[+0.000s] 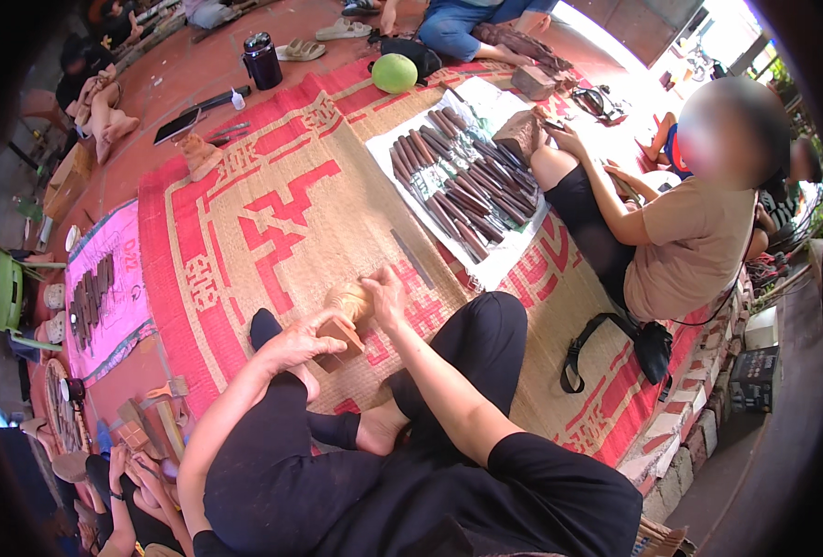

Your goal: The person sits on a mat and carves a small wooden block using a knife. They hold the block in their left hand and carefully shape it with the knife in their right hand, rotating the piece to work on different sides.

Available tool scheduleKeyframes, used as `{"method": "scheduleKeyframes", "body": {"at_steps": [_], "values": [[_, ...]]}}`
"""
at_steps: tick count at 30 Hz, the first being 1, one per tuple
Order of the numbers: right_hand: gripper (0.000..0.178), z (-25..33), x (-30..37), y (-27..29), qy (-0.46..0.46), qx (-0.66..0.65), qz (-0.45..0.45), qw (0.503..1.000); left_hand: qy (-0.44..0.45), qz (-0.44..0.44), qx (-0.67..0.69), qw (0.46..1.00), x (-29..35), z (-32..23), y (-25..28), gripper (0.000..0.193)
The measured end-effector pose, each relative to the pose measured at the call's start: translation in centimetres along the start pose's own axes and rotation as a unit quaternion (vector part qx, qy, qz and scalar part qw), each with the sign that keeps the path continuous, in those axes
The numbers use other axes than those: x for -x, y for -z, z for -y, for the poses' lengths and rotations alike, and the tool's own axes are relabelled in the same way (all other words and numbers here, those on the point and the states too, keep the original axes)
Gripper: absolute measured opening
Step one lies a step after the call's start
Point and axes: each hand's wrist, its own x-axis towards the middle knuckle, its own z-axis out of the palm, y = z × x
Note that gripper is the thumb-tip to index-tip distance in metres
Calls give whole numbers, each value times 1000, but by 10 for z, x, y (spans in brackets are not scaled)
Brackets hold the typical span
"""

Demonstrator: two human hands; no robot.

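I sit cross-legged on a woven mat, both hands low in front of me. My left hand (305, 344) is closed around a reddish-brown wooden block (340, 336), its thumb along the upper side. Just beyond the block is a tan, rounded, ridged piece (348, 301); whether it is wound fibre or carved wood I cannot tell. Beside that piece, my right hand (386, 295) is closed with its fingers curled in. What its fingertips pinch is too small to make out.
Several dark brown sticks (467, 176) lie in rows on a white sheet (502, 266). A seated co-worker (685, 241) is at the right, near a black bag (654, 351). More dark sticks (91, 299) rest on a pink cloth (124, 241). Farther off are a green fruit (394, 73) and a flask (262, 61).
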Motion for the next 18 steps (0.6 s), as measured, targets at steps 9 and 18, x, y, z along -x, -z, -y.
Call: {"method": "scheduleKeyframes", "body": {"at_steps": [9,18], "values": [[10,-2,12,-10,-28,-142,53,988,4,-70,21,997,4,-1,5,33],[12,-14,-8,-2,-96,-221,-40,970,-8,-77,-5,997,1,7,4,33]]}}
